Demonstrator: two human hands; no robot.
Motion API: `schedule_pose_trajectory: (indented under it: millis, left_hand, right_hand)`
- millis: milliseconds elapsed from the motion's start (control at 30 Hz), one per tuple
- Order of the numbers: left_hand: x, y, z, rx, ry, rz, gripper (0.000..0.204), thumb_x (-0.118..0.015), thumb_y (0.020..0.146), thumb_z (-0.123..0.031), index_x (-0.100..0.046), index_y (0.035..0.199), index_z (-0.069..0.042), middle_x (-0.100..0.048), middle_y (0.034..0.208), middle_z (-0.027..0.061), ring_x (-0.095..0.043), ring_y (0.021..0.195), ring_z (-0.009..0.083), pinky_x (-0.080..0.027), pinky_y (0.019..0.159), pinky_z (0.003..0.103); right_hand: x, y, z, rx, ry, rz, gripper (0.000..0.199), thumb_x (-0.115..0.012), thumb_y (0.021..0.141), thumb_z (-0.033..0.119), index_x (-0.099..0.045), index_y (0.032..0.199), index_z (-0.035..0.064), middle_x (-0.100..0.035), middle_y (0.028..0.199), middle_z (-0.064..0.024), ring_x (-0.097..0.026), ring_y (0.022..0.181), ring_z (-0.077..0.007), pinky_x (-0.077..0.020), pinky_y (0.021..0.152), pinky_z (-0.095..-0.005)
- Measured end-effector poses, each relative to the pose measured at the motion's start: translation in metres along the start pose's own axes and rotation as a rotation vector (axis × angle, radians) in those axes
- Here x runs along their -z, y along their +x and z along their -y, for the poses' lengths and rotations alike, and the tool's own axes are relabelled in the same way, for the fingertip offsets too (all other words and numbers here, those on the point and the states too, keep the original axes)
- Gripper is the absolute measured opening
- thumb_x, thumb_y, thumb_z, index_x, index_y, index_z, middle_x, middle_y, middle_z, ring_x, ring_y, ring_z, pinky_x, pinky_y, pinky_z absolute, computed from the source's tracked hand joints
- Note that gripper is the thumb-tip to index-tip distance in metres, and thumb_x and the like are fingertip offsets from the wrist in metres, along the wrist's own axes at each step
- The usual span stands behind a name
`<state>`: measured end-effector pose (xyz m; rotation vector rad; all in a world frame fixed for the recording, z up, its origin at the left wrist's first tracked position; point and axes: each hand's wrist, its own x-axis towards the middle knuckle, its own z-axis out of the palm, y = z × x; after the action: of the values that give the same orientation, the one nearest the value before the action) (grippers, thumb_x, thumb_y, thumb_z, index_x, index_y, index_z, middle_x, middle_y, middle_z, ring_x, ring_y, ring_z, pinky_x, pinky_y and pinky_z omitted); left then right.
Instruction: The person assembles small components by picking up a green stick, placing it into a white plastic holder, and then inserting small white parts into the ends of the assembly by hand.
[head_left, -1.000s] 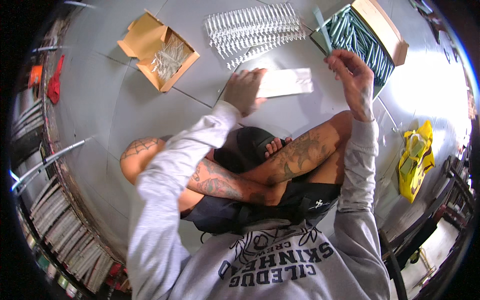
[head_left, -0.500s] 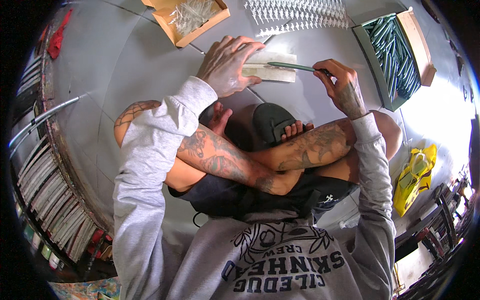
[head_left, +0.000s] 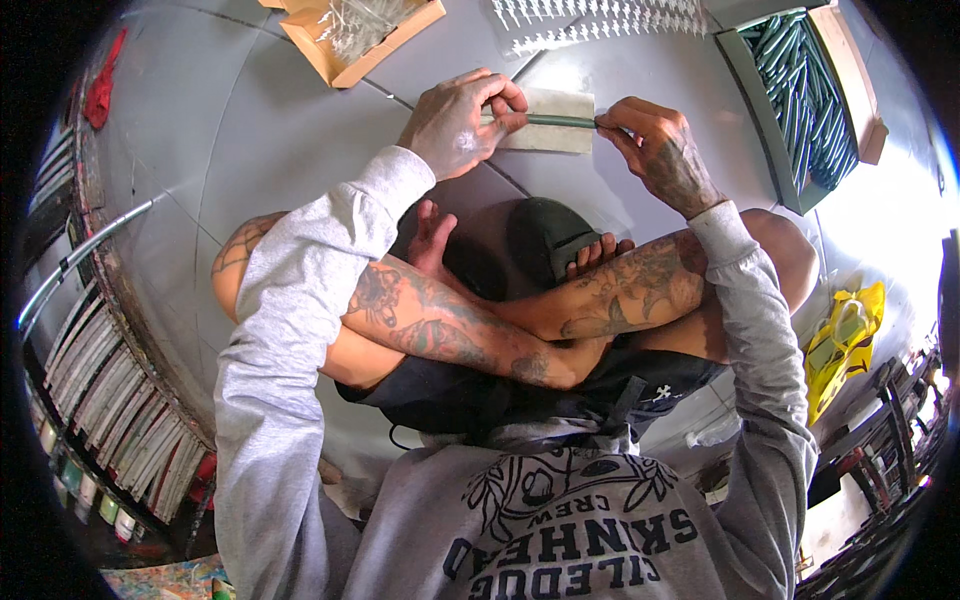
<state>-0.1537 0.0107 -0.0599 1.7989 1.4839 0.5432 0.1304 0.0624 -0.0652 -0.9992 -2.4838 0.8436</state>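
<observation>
Sitting cross-legged on the grey floor [head_left: 250, 150], the person has tattooed shins and bare feet nearest the camera, grey sleeves reaching forward over them.

Left hand [head_left: 462, 122]: fingers clamped on one end of a thin dark-green rod [head_left: 548, 120], pressing it down onto a pale flat sheet [head_left: 560, 138] that lies on the floor just beyond the knees.

Right hand [head_left: 655, 148]: fingers pinched together on the rod's other end, at the sheet's right edge. Rod lies level, spanning the sheet's upper part.

Judgement on doing this well: keep both ends pinned evenly so the rod stays straight against the sheet; left hand anchors, right hand guides. A loose grip likely lets the rod roll off line.

Farther out:
- open brown cardboard box [head_left: 350, 35] with pale thin pieces, upper left
- row of white comb-like strips [head_left: 600, 20], top centre
- tray of green rods [head_left: 800, 100], upper right, well apart from the hands
- yellow bag [head_left: 845, 345], right
</observation>
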Motion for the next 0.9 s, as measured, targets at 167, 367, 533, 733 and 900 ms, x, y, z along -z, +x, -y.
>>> schedule_pose_trajectory:
  millis: [167,367,533,733,900]
  left_hand:
    - [0.001,0.004,-0.003,-0.019,0.053,-0.004,0.026,-0.074,0.090,-0.037,-0.070,0.099,-0.013,-0.061,0.083,-0.0014,-0.054,0.062,0.0134,-0.044,0.059,0.031]
    - [0.002,0.005,-0.003,-0.040,0.067,-0.004,0.022,-0.073,0.090,-0.032,-0.069,0.098,-0.012,-0.061,0.083,0.0011,-0.057,0.066,0.0170,-0.046,0.063,0.034]
    - [0.002,0.006,-0.001,-0.034,0.044,0.013,0.021,-0.072,0.090,-0.031,-0.068,0.097,-0.011,-0.061,0.083,0.0032,-0.059,0.070,0.0205,-0.047,0.066,0.036]
    - [0.003,0.008,-0.004,-0.027,0.059,0.050,0.021,-0.070,0.091,-0.031,-0.066,0.096,-0.011,-0.059,0.082,0.0040,-0.061,0.075,0.0220,-0.048,0.068,0.037]
    - [0.005,0.008,-0.004,-0.030,0.072,0.065,0.018,-0.069,0.089,-0.027,-0.066,0.097,-0.011,-0.058,0.081,0.0040,-0.062,0.075,0.0221,-0.048,0.068,0.039]
  right_hand:
    - [-0.004,-0.002,-0.002,-0.001,-0.003,0.000,0.011,-0.074,0.088,0.006,-0.073,0.097,0.0002,-0.072,0.089,-0.0111,-0.070,0.071,-0.0253,-0.0567,0.064,-0.0364]
    - [0.005,-0.004,0.005,-0.239,0.104,0.023,0.013,-0.075,0.089,0.011,-0.074,0.097,0.0010,-0.076,0.093,-0.0108,-0.074,0.079,-0.0218,-0.0604,0.074,-0.0343]
    - [0.012,-0.009,0.017,-0.415,0.153,0.049,0.014,-0.072,0.093,0.014,-0.074,0.097,0.0007,-0.076,0.087,-0.0094,-0.074,0.078,-0.0172,-0.0598,0.074,-0.0315]
    - [0.006,-0.004,0.004,-0.510,0.233,0.115,0.017,-0.072,0.094,0.017,-0.076,0.099,0.0016,-0.075,0.080,-0.0063,-0.070,0.072,-0.0111,-0.0579,0.070,-0.0276]
    - [0.003,-0.001,0.003,-0.487,0.205,0.122,0.017,-0.072,0.094,0.016,-0.076,0.099,0.0013,-0.075,0.080,-0.0064,-0.070,0.073,-0.0114,-0.0579,0.070,-0.0275]
